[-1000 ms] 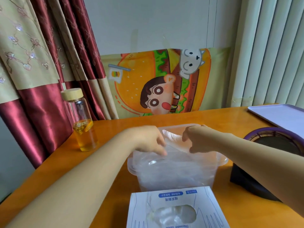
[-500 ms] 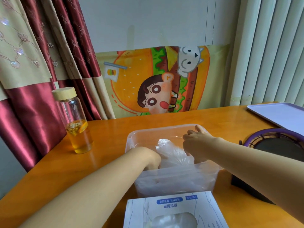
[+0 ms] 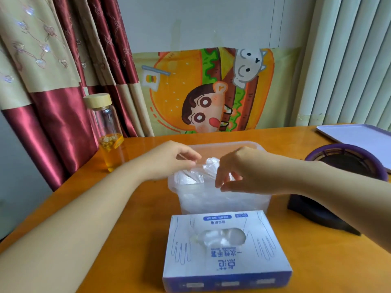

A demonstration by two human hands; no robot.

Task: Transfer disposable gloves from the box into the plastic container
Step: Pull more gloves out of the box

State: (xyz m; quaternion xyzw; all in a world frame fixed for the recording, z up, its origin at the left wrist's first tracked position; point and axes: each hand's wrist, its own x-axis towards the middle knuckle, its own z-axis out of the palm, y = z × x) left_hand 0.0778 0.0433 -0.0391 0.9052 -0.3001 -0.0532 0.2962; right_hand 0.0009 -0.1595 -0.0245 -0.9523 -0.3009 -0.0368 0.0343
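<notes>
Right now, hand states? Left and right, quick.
Left hand: fingers curled over the container; grip cannot be told.
Right hand: pinching the gloves.

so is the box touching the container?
Cannot tell. In the head view, the box's far edge hides the container's base, so neither gap nor contact shows.

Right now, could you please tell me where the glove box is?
In the head view, the glove box lies at bottom centre on the table, directly in front of the plastic container.
</notes>
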